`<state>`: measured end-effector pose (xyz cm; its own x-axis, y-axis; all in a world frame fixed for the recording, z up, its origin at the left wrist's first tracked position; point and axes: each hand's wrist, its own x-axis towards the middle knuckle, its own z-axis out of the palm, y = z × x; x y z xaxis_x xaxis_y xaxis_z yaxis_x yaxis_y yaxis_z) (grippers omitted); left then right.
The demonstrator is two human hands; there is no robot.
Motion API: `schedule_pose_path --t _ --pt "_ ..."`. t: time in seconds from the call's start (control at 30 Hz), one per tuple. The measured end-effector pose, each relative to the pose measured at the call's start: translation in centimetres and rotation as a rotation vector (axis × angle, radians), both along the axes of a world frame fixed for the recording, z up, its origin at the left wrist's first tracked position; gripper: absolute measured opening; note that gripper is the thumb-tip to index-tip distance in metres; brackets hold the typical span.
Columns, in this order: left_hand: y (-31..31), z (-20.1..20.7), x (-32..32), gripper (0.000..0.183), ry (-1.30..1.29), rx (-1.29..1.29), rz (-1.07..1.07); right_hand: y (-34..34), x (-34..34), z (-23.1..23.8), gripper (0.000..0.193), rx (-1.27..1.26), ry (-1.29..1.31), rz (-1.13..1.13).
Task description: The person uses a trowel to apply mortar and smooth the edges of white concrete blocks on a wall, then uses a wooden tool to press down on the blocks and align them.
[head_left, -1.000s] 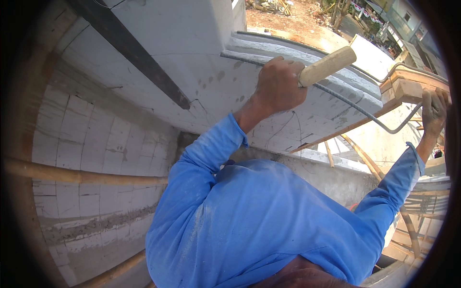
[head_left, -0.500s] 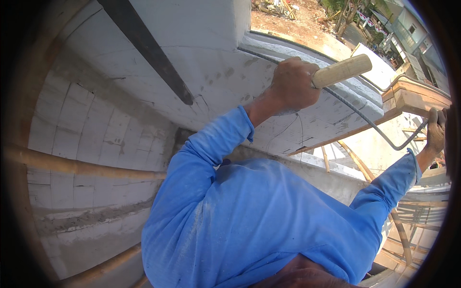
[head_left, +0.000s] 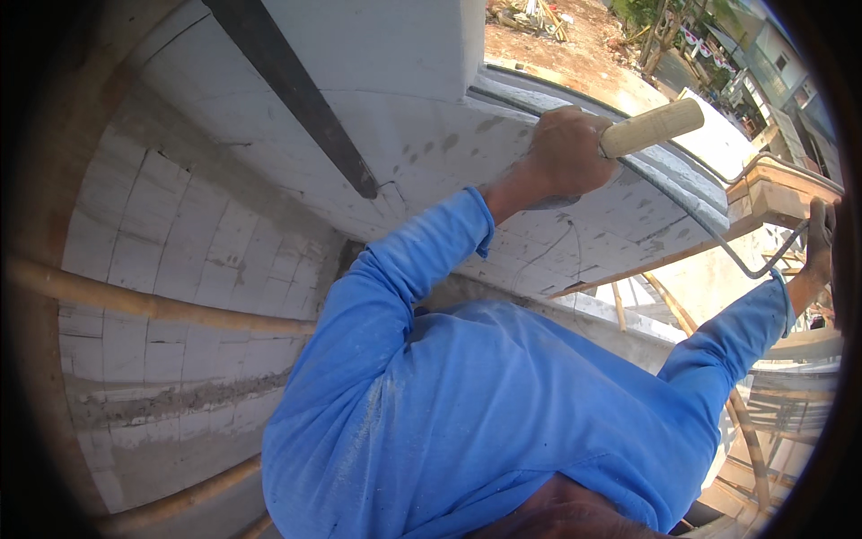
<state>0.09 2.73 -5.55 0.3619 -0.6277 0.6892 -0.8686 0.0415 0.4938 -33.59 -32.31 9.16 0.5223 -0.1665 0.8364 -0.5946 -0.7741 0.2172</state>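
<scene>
My left hand [head_left: 569, 153] is closed in a fist over the wall ledge. A thick, pale wooden handle [head_left: 654, 128] sticks out of it to the right. The working end of this tool is hidden, apart from a thin grey edge beneath the fist. Along the ledge runs a ribbed steel bar [head_left: 682, 205], passing by the fist. At the far right the bar bends into a hook that rises to my right hand [head_left: 817, 247]. There my fingers are curled at the bar's end, partly cut off by the dark rim of the picture.
A white block wall [head_left: 404, 135] spans the upper middle, with a dark flat beam [head_left: 296, 99] in front. Bamboo poles [head_left: 162, 301] cross at left. Wooden formwork [head_left: 781, 199] stands beside my right hand. Thin wire [head_left: 575, 242] sticks out of the wall. Bare ground [head_left: 575, 58] lies beyond.
The wall and beam have shifted slightly right in the view. My left fist and the wooden handle sit a little further right in the picture. Both hands keep their grip.
</scene>
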Motion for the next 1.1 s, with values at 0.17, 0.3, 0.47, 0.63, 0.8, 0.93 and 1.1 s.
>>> schedule_pose_path --t 0.17,0.3,0.47,0.63,0.8,0.93,1.1 --pt "-0.2 0.3 0.7 0.021 -0.036 0.154 0.011 4.1 5.8 -1.4 0.022 -0.18 0.131 0.105" --pt "0.6 0.4 0.0 0.023 -0.1 0.255 0.051 6.3 7.8 -2.1 0.024 -0.002 0.026 0.044" --pt "1.3 2.0 -2.5 0.025 -0.275 -0.074 0.083 5.1 7.9 -3.0 0.025 0.008 -0.002 0.213" --pt "1.1 3.8 -0.2 0.02 -0.143 0.187 0.113 5.8 9.6 -1.9 0.026 0.102 0.047 0.083" --pt "-1.0 3.3 1.2 0.014 -0.265 0.323 0.184 8.1 11.4 -1.0 0.013 0.164 0.171 -0.263" --pt "-1.7 3.6 1.5 0.011 -0.329 0.404 0.201 6.9 10.7 -2.9 0.011 -0.066 0.282 -0.175" --pt "-1.1 4.1 0.8 0.016 -0.284 0.564 0.149 9.6 10.8 -3.1 0.014 -0.057 0.492 -0.421"
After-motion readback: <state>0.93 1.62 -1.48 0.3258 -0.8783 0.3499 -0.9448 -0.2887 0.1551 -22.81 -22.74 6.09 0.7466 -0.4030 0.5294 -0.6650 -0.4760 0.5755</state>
